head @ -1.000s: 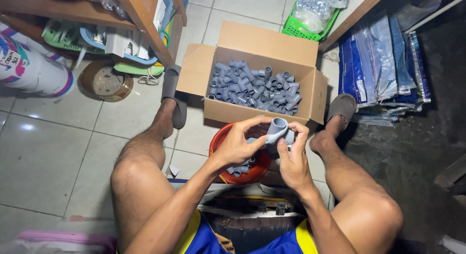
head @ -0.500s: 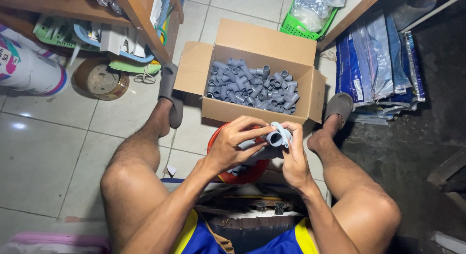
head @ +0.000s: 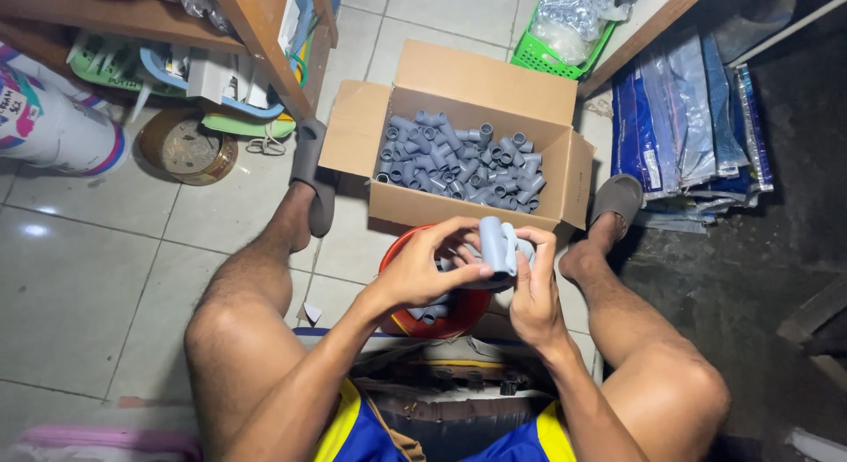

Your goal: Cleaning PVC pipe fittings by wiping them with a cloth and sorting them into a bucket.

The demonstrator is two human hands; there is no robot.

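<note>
- The grey pipe fitting (head: 496, 244) stood between both hands, just above the red bowl (head: 397, 268), its long axis roughly upright and tilted slightly left.
- The left hand (head: 423, 272) wrapped it from the left, its grip closed on the fitting.
- The right hand (head: 534, 290) pinched it from the right, fingers curled shut around it.
- The cardboard box (head: 423, 210) of similar grey fittings sat just beyond, on the tiled floor (head: 88, 277).

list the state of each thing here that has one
cardboard box: flaps open, full of loose grey pipe fittings
red bowl: upright, holds a few fittings
grey fitting: held in both grips
left hand: shut on it
right hand: shut on it
</note>
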